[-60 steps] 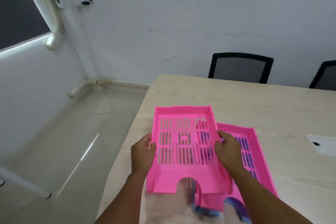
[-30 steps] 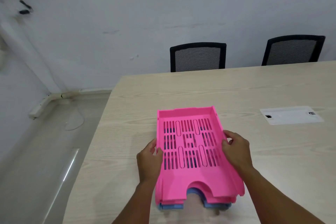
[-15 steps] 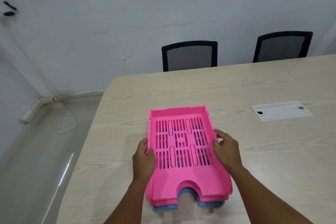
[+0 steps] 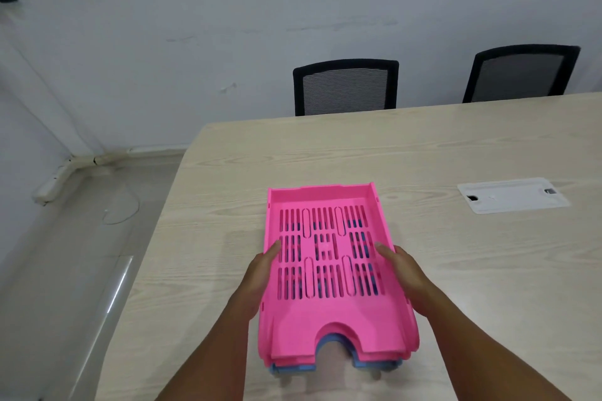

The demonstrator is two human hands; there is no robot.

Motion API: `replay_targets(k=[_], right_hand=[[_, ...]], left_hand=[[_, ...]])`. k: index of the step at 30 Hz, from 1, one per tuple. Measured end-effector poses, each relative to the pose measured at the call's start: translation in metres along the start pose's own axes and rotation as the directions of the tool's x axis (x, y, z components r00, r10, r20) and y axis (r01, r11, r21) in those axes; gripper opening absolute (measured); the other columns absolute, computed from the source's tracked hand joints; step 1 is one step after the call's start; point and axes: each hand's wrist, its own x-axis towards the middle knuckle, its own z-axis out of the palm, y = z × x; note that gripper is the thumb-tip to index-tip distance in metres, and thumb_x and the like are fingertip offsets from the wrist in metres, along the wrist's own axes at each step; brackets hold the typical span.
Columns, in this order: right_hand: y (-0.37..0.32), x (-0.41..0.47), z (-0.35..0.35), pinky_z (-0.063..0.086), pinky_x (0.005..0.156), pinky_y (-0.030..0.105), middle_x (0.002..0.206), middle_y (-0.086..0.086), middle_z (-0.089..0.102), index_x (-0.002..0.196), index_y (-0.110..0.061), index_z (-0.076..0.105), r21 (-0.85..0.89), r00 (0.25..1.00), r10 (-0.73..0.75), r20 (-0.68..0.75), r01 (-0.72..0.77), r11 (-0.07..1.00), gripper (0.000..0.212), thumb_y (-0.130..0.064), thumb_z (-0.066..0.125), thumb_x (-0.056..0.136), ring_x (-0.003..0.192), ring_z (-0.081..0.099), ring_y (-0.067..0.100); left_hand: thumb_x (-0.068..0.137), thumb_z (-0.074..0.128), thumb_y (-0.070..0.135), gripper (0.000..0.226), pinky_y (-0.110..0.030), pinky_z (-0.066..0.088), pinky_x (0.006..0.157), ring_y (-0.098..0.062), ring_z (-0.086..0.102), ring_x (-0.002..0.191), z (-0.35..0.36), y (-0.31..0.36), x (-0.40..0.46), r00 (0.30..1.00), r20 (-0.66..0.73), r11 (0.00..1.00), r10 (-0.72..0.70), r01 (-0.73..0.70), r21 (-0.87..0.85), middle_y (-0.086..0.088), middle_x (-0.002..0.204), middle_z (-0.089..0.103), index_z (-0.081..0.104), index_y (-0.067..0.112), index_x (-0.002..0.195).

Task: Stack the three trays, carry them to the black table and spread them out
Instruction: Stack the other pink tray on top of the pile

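Lower centre of the frame: the stack of trays [image 4: 329,270] is sitting on the pale wooden worktop [image 4: 456,146], the top pink tray hiding all but thin pink and blue front edges of those beneath, so their count is staying uncertain. The left hand [image 4: 260,273] and right hand [image 4: 404,273] are clasping the stack's long sides, fingers partly concealed under it. Two black chairs [image 4: 346,86] are standing behind the far edge, and a white cable plate [image 4: 513,195] is lying at right.
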Motion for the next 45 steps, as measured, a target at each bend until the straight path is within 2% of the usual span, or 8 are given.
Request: replay_targets(k=[5,8,14,16,22,29,37,45], right_hand=[[-0.006,0.013,-0.003,0.054,0.097,0.053,0.108,0.016,0.078,0.119,-0.014,0.072,0.114,0.984,0.036,0.176,-0.056,0.992,0.051,-0.054,0.049,0.096,0.097,0.076,0.035],[-0.005,0.022,-0.004,0.056,0.093,0.052,0.108,0.020,0.076,0.117,-0.011,0.073,0.159,0.971,0.080,0.224,-0.117,0.980,0.053,-0.054,0.054,0.093,0.092,0.074,0.038],[0.001,0.033,-0.006,0.058,0.086,0.050,0.100,0.019,0.077,0.122,-0.006,0.070,0.199,0.971,0.119,0.208,-0.161,0.967,0.048,-0.042,0.060,0.091,0.083,0.074,0.035],[0.002,0.034,-0.006,0.055,0.095,0.056,0.103,0.019,0.076,0.123,-0.006,0.068,0.194,0.975,0.124,0.185,-0.160,0.968,0.047,-0.039,0.061,0.090,0.088,0.072,0.037],[0.002,0.031,-0.005,0.051,0.100,0.060,0.110,0.021,0.076,0.124,-0.007,0.068,0.211,0.981,0.090,0.170,-0.125,0.969,0.048,-0.041,0.061,0.091,0.095,0.072,0.039],[0.004,0.020,-0.003,0.061,0.074,0.043,0.104,0.018,0.078,0.117,-0.012,0.074,0.301,0.964,0.013,0.265,-0.096,0.949,0.056,-0.057,0.050,0.093,0.087,0.077,0.035],[-0.004,0.021,0.032,0.060,0.079,0.047,0.101,0.020,0.076,0.118,-0.006,0.072,0.234,0.901,0.020,0.434,-0.134,0.963,0.056,-0.052,0.051,0.094,0.085,0.075,0.038],[-0.008,0.018,0.128,0.061,0.077,0.047,0.100,0.020,0.076,0.121,-0.006,0.070,0.109,0.754,0.090,0.651,-0.210,0.972,0.052,-0.048,0.053,0.094,0.084,0.075,0.038]], left_hand=[[0.094,0.050,0.054,0.055,-0.061,0.041,0.109,-0.036,0.068,0.110,-0.004,0.003,0.013,0.998,0.064,0.994,-0.029,0.035,-0.102,-0.015,0.122,0.072,0.060,0.019,0.135],[0.090,0.058,0.051,0.059,-0.061,0.036,0.113,-0.040,0.057,0.126,-0.009,-0.001,0.017,0.997,0.056,0.995,-0.051,0.056,-0.079,-0.018,0.135,0.063,0.057,0.017,0.138],[0.090,0.060,0.032,0.045,-0.062,0.048,0.102,-0.040,0.068,0.100,-0.011,-0.009,0.026,0.994,0.068,0.988,-0.087,0.095,-0.120,-0.024,0.116,0.070,0.060,0.009,0.130],[0.090,0.060,0.031,0.046,-0.059,0.050,0.100,-0.038,0.068,0.094,-0.011,-0.010,0.027,0.992,0.086,0.984,-0.096,0.107,-0.143,-0.024,0.113,0.070,0.060,0.009,0.130],[0.088,0.060,0.034,0.048,-0.063,0.043,0.107,-0.039,0.065,0.101,-0.010,-0.011,0.024,0.991,0.091,0.976,-0.097,0.112,-0.188,-0.028,0.123,0.066,0.061,0.009,0.129],[0.091,0.058,0.030,0.043,-0.061,0.047,0.104,-0.037,0.067,0.090,-0.012,-0.019,0.003,0.992,0.075,0.965,-0.101,0.116,-0.235,-0.024,0.103,0.070,0.064,0.006,0.126],[0.092,0.057,0.029,0.042,-0.064,0.049,0.099,-0.040,0.067,0.089,-0.043,-0.042,-0.039,0.994,-0.070,0.952,-0.080,0.055,-0.300,-0.026,0.100,0.070,0.064,0.005,0.125],[0.090,0.059,0.030,0.040,-0.066,0.049,0.098,-0.046,0.068,0.094,-0.110,-0.081,-0.104,0.937,-0.333,0.921,-0.104,-0.036,-0.389,-0.026,0.104,0.071,0.066,0.008,0.123]])
